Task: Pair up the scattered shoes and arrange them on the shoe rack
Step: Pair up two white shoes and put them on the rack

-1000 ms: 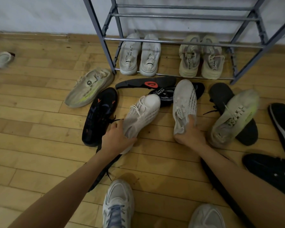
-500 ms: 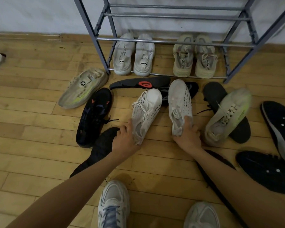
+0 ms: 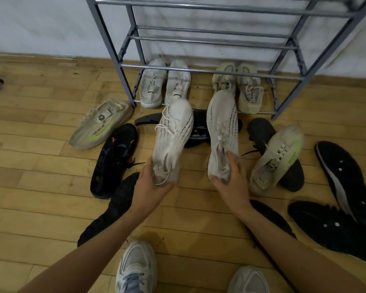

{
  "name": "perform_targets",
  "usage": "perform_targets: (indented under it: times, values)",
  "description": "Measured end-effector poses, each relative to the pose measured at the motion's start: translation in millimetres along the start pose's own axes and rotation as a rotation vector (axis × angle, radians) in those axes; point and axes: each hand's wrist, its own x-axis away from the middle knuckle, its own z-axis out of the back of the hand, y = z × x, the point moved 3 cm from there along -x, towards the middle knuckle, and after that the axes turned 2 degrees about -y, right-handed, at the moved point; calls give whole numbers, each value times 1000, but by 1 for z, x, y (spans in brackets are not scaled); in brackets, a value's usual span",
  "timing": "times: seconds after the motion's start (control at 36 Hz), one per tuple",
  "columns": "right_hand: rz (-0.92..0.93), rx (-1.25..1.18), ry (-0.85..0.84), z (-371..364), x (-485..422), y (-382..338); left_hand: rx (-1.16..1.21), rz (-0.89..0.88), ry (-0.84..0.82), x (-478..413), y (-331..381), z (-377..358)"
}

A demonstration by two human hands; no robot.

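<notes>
at mid frame the left hand (image 3: 150, 187) is gripping a white shoe (image 3: 173, 136) by the heel and the right hand (image 3: 230, 182) its mate (image 3: 222, 127), toes toward the rack (image 3: 209, 70) up top, already holding two pairs (image 3: 154, 87), while other shoes (image 3: 114, 159) are lying scattered.

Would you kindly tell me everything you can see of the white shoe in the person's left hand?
The white shoe is a knit-looking sneaker with rows of small black dashes, white laces and a rounded toe. The left hand grips its heel, sole down, toe pointing toward the shoe rack. It looks lifted off the floor.
</notes>
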Motion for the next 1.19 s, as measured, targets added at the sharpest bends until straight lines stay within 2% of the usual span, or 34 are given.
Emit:
perform_targets:
  times: [0.11, 0.39, 0.53, 0.69, 0.83, 1.03, 1.19]
  values:
    - [133, 12, 62, 12, -13, -29, 92, -102, 51, -17, 32, 9]
    - [127, 127, 58, 41, -61, -83, 102, -237, 121, -63, 93, 30]
    - [62, 160, -1, 50, -107, -108, 94, -206, 96, -103, 121, 47]
    - [65, 286, -19, 55, -171, -147, 24, -162, 115, -160, 152, 78]
    - [147, 334, -57, 52, -214, -178, -69, -121, 151, -203, 171, 107]
    - [137, 452, -90, 31, -249, -218, -323, -47, 143, -245, 193, 133]
    - [101, 458, -108, 8, -268, -236, -439, 8, 117, -263, 207, 146]
